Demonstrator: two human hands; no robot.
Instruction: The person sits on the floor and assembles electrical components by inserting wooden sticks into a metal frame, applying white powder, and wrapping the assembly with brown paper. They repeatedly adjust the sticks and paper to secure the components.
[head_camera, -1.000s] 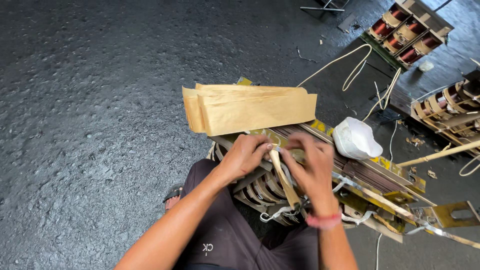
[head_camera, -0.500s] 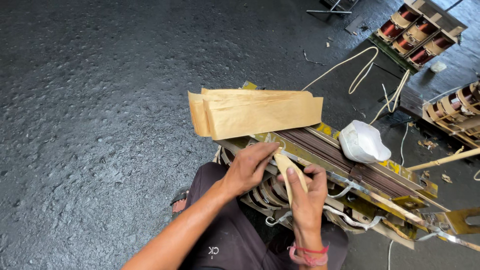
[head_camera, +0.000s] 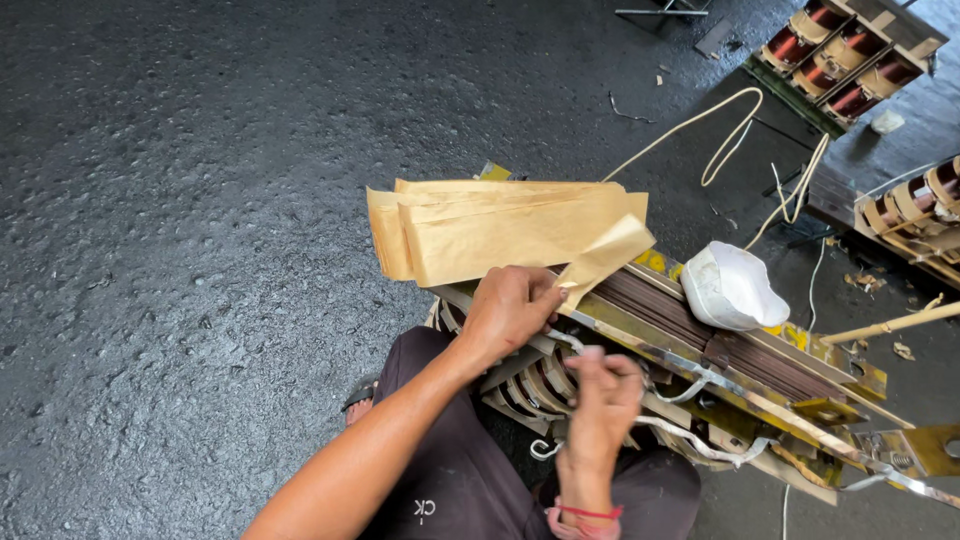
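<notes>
My left hand pinches the lower end of a tan paper strip, which sticks up and to the right. Behind the strip, a stack of folded tan paper sheets lies on the far end of a long transformer core with yellow-green frame bars. My right hand, with a red band at the wrist, is curled into a fist just below, over the coil windings and next to a grey metal lead. What the fist grips is hidden.
A white cap-like object rests on the core. Cream cords trail over the dark rough floor. Other transformers with copper coils stand at the top right and right edge. My dark-trousered knee is under the arms.
My left hand has taken the paper strip, which now points up and right. My right hand has let go of it and dropped lower, closing into a fist.
</notes>
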